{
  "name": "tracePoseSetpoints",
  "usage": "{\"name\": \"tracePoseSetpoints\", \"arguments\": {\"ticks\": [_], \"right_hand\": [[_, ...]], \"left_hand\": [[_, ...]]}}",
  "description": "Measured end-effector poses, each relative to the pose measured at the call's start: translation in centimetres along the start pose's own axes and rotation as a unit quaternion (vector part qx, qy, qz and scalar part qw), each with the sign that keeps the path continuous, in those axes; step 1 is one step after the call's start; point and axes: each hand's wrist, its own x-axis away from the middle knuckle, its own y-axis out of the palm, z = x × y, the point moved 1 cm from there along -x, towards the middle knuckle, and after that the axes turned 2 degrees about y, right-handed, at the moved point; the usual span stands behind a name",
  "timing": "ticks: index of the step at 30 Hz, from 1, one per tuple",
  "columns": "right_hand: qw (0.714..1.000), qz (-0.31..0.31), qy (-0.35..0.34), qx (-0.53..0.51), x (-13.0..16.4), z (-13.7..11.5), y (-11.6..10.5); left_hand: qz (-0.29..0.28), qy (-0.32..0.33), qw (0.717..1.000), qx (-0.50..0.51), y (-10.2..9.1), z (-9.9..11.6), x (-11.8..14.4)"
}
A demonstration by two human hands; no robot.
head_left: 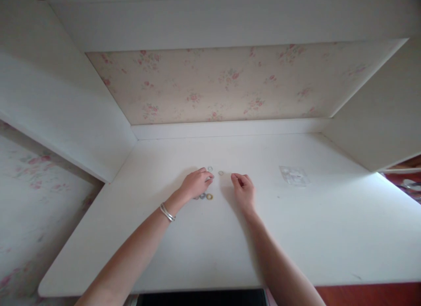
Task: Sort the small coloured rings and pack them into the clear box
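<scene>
My left hand (pixel 196 184), with a silver bangle (pixel 167 212) round its wrist, is low over the white desk with thumb and fingertips drawn together. What is between them is too small to make out. Just beyond those fingertips lies a thin pale ring (pixel 210 167). Another thin ring (pixel 221 173) rests between my two hands. Below the left palm sit a gold-coloured ring (pixel 209 196) and a grey ring (pixel 203 196), partly beside others that the hand covers. To the right, my right hand (pixel 244 189) is closed in a pinch, its contents hidden.
On the right of the white desk (pixel 184 249) lies a small clear plastic bag (pixel 294 176). White side panels and a floral-papered back wall (pixel 230 86) enclose the desk. Under its front edge is something dark (pixel 200 298).
</scene>
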Motion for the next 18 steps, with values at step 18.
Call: {"name": "tracePoseSetpoints", "arguments": {"ticks": [18], "right_hand": [[1.0, -0.027, -0.01, -0.002, -0.1, -0.1, 0.1]], "left_hand": [[0.028, 0.0, 1.0, -0.007, 0.0, -0.4, 0.3]]}}
